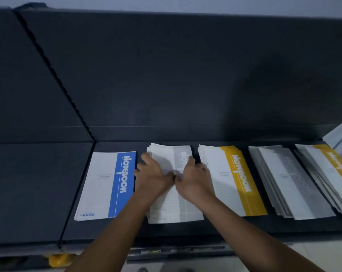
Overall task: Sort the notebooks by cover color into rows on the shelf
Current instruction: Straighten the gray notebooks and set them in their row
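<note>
Both hands are on the stack of white notebooks with a pale grey cover band (176, 211), which lies flat on the dark matte shelf (38, 183) at the centre of the view. The left hand (152, 173) lies over the stack's 9 o'clock side with its fingers bent down round that edge. The right hand (193, 175) mirrors it at 3 o'clock, fingertips hooked over the opposite edge, thumbs almost meeting on the cover. The frame is slightly blurred, so how firmly they clamp is hard to read.

At 9 o'clock of this pile, just beside it, lies the stack of white notebooks with a blue cover band (107, 183). At 3 o'clock comes the stack of white notebooks with a yellow cover band (234, 179), then a second grey-banded stack (287, 183) and a second yellow-banded stack (334, 169), these 2 fanned and untidy.

The step looks like squaring or lifting the central pile. To do it well, squeeze evenly from both sides so the thin, slippery covers do not shear, keep the spines aligned toward 12 o'clock, and avoid nudging the 2 neighbours. With 2 grey and 2 yellow piles apart, like colours likely need to be brought together.
</note>
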`<state>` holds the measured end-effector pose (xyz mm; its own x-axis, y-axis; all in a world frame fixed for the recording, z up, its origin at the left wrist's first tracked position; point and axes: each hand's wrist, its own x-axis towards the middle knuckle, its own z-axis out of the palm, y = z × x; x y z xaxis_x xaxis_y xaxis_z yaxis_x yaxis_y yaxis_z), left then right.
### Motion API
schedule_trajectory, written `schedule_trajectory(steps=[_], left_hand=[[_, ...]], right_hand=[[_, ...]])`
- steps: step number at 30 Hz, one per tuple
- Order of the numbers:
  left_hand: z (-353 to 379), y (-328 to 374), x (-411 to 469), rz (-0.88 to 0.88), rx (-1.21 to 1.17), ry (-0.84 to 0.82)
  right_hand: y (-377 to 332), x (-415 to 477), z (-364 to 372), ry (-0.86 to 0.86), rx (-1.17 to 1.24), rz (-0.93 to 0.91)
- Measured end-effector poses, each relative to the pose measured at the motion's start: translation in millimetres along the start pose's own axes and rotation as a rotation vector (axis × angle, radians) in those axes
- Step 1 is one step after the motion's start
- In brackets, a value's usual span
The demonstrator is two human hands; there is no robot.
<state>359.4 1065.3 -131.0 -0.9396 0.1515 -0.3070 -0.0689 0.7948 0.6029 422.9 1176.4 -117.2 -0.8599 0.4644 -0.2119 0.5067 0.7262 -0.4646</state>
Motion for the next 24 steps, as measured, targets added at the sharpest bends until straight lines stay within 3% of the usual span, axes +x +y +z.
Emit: schedule_trajectory(steps=[4,7,11,18,24], left_hand=[[-12,3,9,-0.065,-0.036,-0.16],[-12,2,9,-0.074,-0.006,-0.137],[-9,-2,1,0.027,-0.167,-0.069],[-5,-15,-24,0.335,-0.501,0.081],[-14,-14,-42,0.536,-0.665,0.239]], right_hand=[[2,1,-1,-0.051,0.025,-0.012],[7,4,1,-0.069,0.048,-0.023],[11,9,-2,-0.067,0.096,-0.08],[24,17,-25,-0.154,0.642,-0.014],[21,-10,-26,0.135,0.78,-0.218]])
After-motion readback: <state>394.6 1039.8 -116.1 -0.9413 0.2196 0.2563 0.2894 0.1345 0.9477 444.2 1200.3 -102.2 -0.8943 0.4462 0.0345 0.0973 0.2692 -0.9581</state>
